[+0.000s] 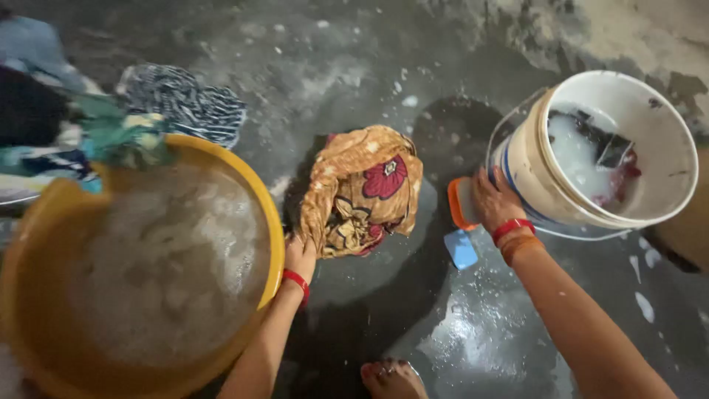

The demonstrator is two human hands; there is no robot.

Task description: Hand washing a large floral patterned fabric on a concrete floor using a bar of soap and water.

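The left hand [299, 255] was closed on the near lower edge of a bunched orange floral cloth [362, 191], fingers pinching the fabric where it lay on the wet floor [473, 332]; the cloth sat just ahead of that hand, between the yellow tub [269, 222] and the white bucket [665, 148]. The right hand [493, 201] was spread against the outer wall of the bucket, low on its side, with an orange-edged brush [459, 203] just to the left of its fingers and a blue soap bar [461, 249] just below; I could not tell whether the fingers touched the brush.

To handle the cloth well, I judge the pinch should take in several folds rather than one corner, since soaked fabric is heavy and would drag; the bucket hand would do best pressing flat, as the container held sudsy water and dark clothes and stood tilted towards the camera.

The tub rim lay touching or nearly touching the left wrist, so little room remained on that side; a striped garment [188, 100] and other clothes [44, 125] crowded the floor beyond the tub. Open wet floor lay ahead of the cloth and between the two forearms; a bare foot [391, 378] rested near, below the hands, at the frame's lower edge.
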